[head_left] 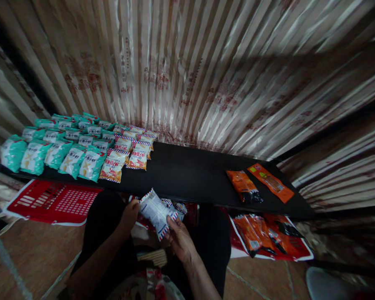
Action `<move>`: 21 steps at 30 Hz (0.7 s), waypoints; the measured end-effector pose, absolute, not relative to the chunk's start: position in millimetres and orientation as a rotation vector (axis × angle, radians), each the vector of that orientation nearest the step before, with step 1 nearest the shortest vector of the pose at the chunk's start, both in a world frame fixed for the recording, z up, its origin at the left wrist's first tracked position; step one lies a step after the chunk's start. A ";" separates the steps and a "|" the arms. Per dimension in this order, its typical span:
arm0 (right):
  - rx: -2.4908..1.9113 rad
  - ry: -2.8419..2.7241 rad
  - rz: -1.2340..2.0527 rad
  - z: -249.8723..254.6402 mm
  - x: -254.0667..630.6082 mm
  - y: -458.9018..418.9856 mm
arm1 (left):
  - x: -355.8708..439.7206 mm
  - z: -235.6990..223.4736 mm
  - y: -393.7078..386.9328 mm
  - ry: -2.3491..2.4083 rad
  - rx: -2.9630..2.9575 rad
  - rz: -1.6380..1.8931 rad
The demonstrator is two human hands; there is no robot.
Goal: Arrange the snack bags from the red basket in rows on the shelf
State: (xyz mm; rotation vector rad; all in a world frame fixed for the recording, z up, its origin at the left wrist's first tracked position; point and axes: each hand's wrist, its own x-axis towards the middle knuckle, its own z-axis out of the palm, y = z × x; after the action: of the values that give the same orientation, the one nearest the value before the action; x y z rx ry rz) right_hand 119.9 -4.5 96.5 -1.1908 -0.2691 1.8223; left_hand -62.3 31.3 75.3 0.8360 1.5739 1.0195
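Note:
Between my two hands is a snack bag (157, 211) with red, white and blue striped ends, its printed white back turned up. My left hand (131, 215) pinches its left edge, while my right hand (178, 236) grips the lower right corner with thumb on top. Beneath it, partly hidden, more striped packets (178, 207) lie in a red basket between my knees. Up on the black table (187, 171), orange-and-white striped snack bags (114, 164) stand in rows, touching several teal-and-white snack bags (70, 160) to their left.
Two orange packets, one with a black end (243, 185) and one flat (270, 182), lie toward the table's right. Below are a red basket (306, 252) of orange packets and, at left, another red basket (54, 208). A striped curtain (181, 75) hangs behind the table.

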 end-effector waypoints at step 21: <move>-1.303 -0.272 1.612 103.7 79.3 6.7 | -32.5 92.7 27.5 1.489 0.478 1.110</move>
State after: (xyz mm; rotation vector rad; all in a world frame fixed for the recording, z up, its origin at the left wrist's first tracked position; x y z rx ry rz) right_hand 79.3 6.7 103.7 -1.3029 -0.2716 1.6120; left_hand -32.5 27.5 92.7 0.4776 1.4887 1.1099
